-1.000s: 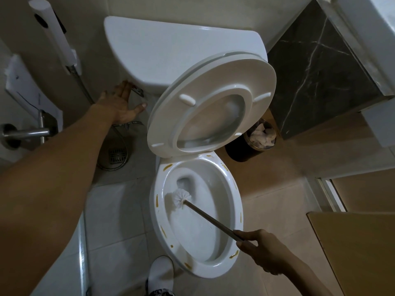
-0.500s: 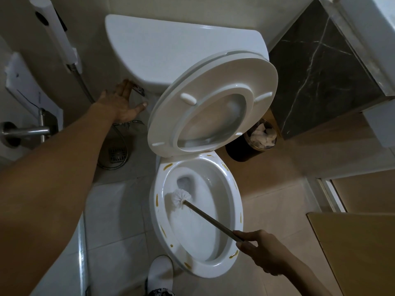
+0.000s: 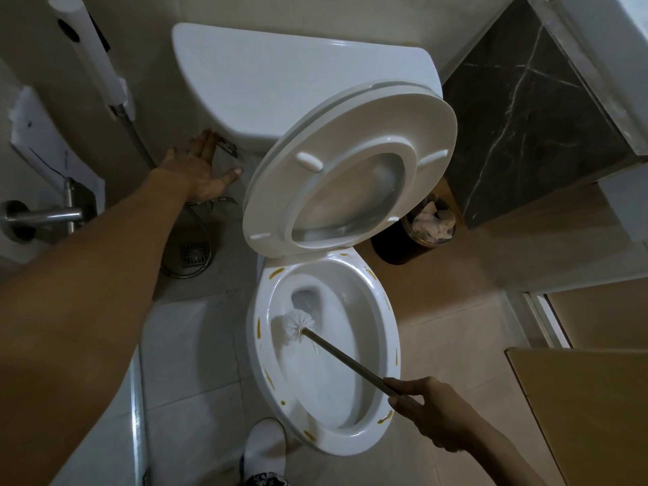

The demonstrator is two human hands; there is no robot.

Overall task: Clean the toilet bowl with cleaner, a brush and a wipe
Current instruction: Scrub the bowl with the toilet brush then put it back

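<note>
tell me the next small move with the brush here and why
Probably sweep the brush head up along the bowl's rim, since the yellow-brown streaks there look unscrubbed. The right hand grips the handle, and the head sits low on the inner wall.

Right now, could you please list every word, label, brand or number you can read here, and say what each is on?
None can be read.
Paper on the left wall: only faint dark marks, not legible.
Slipper: a dark pattern, no letters made out.
Toilet, brush and bin: no print visible.
</note>
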